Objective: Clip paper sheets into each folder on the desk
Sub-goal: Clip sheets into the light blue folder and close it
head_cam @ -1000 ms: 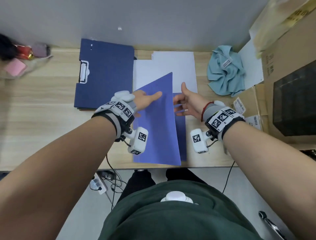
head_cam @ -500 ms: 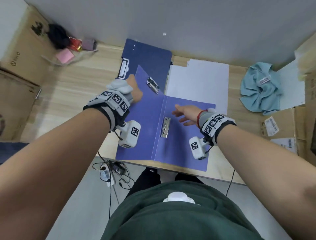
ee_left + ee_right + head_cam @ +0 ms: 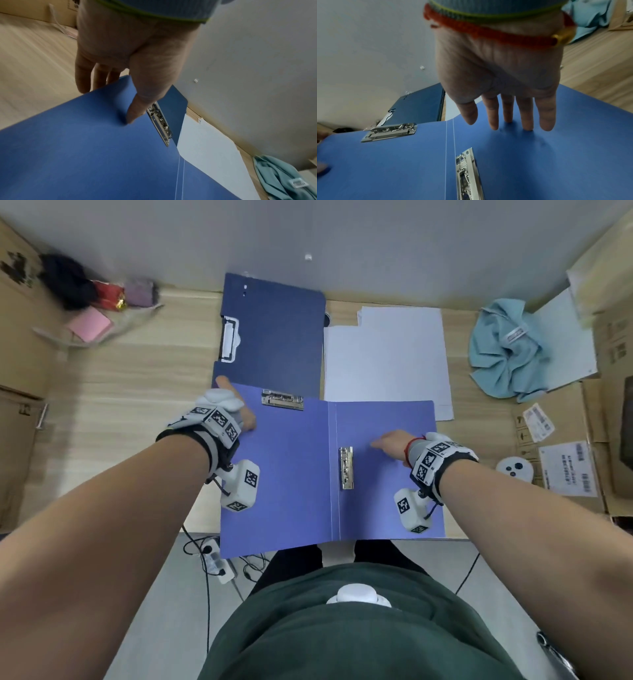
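Light-blue plastic folder (image 3: pixel 294 474) lay open at the desk's near edge, left hand (image 3: pixel 239 414) pinching its far-left corner, right hand (image 3: pixel 390 443) flat and released on the right leaf; overhanging cover risked slipping off.

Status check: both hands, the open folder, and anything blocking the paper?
Left hand pinches the open folder by its far left corner. Right hand flat on right panel. Both clips empty. Paper sheets lie beyond, unobstructed.
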`<state>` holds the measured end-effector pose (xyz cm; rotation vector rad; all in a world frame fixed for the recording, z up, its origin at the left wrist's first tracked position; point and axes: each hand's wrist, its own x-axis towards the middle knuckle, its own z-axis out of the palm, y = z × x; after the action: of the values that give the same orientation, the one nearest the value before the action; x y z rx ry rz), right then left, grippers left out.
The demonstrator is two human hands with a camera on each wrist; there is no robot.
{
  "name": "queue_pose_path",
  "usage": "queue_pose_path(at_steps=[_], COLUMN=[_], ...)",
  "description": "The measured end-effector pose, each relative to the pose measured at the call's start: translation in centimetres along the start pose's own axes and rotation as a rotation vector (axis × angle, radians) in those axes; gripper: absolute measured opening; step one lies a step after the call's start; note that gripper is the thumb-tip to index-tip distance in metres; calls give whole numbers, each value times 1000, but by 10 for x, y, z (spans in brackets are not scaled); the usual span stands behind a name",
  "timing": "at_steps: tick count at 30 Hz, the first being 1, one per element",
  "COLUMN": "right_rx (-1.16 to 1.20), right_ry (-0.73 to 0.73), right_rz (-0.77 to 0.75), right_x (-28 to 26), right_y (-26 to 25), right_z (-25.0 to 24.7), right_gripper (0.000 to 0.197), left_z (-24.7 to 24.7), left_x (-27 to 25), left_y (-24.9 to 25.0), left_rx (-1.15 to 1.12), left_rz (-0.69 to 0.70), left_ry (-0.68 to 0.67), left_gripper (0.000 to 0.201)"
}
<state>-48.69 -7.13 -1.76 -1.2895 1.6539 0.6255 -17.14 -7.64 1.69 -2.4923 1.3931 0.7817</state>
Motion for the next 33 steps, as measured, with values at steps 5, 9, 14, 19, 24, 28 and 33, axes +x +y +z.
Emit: queue_pose_path(at_steps=[5, 9, 14, 19, 24, 28, 33], right_rx=[135, 198, 229, 174, 9, -116, -234], right_ry=[52, 107, 250, 290, 312, 338, 328], right_rz=[47, 33, -40, -93, -140, -184, -157], right_x=[0, -3, 13, 46, 94, 125, 156], right_y=[2, 0, -4, -14, -33, -43, -50], right_z=[-3, -20, -64, -114, -154, -176, -195], right_gripper=[49, 47, 47, 58, 70, 78, 84], left_z=[-11, -17, 1, 34, 63, 79, 89], left_x=[3, 11, 9, 10, 35, 51, 63], left_y=[40, 76, 121, 155, 185, 192, 193], left_rx=[70, 179, 175, 210, 267, 297, 310], left_rz=[57, 196, 380, 414, 414, 412, 483], left_ry=[233, 79, -98, -223, -306, -329, -296], left_gripper=[70, 61, 53, 54, 64, 63, 48])
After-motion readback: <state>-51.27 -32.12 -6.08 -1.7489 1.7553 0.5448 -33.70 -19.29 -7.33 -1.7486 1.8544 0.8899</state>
